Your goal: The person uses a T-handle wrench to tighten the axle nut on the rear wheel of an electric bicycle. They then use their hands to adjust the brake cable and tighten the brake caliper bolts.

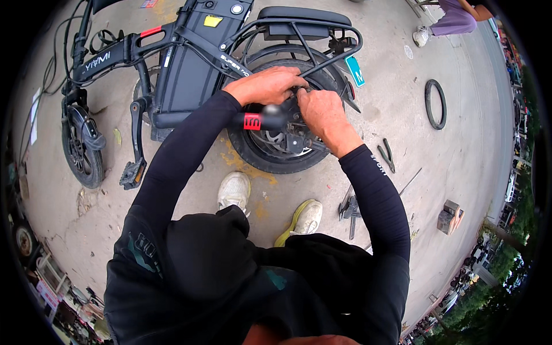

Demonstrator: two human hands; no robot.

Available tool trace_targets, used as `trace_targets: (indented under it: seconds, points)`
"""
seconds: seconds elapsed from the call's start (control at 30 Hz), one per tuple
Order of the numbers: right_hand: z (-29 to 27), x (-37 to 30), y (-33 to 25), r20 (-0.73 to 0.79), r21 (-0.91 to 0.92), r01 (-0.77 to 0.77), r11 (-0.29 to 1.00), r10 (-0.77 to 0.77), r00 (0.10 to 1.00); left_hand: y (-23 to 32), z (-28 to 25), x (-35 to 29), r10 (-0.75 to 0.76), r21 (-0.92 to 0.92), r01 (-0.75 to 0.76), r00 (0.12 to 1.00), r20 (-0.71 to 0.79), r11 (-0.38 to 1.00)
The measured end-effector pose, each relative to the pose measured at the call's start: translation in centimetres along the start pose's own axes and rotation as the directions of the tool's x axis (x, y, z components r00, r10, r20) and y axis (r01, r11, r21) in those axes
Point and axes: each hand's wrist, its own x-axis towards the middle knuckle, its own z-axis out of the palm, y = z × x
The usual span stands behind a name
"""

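Observation:
A black electric bike (207,63) stands across the ground before me, its rear wheel (269,164) just beyond my shoes. My left hand (265,85) reaches over the top of this wheel, with its fingers bent together close to the hub. From the right, my right hand (326,114) meets it there, fingers curled in against the hub area. The fingertips nearly touch each other, and whatever lies between them is hidden. Below the hands are a brake disc (275,140) and a black brake caliper (295,144). A black tube with a red band (252,121) crosses the wheel's left side.
Pliers (387,155) and a dark metal tool (351,210) lie on the ground to the right, with a thin rod (410,181) near them. Farther right are a tyre (435,104) and a small box-like block (450,217). A person in purple trousers (455,18) is at the upper right.

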Motion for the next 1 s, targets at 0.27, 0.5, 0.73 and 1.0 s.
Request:
trace_targets:
  seconds: [0.27,0.5,0.73,1.0]
  points:
    - [0.1,0.2,0.1,-0.015,0.05,0.029,0.998,-0.029,0.999,-0.3,0.6,-0.1,-0.018,0.008,0.018,1.0,-0.003,1.0]
    - [-0.4,0.3,0.4,-0.017,0.125,0.004,0.992,-0.002,1.0,-0.6,0.5,0.1,0.015,0.022,-0.014,0.999,-0.031,1.0]
    - [1.4,0.0,0.5,-0.129,0.164,0.012,0.986,0.009,0.992,-0.5,0.9,-0.2,0.017,0.028,-0.016,0.999,-0.035,0.999]
    - [0.3,-0.3,1.2,-0.231,0.32,-0.056,0.946,0.136,0.963,-0.6,0.8,0.2,0.009,0.095,-0.006,1.0,-0.025,0.995]
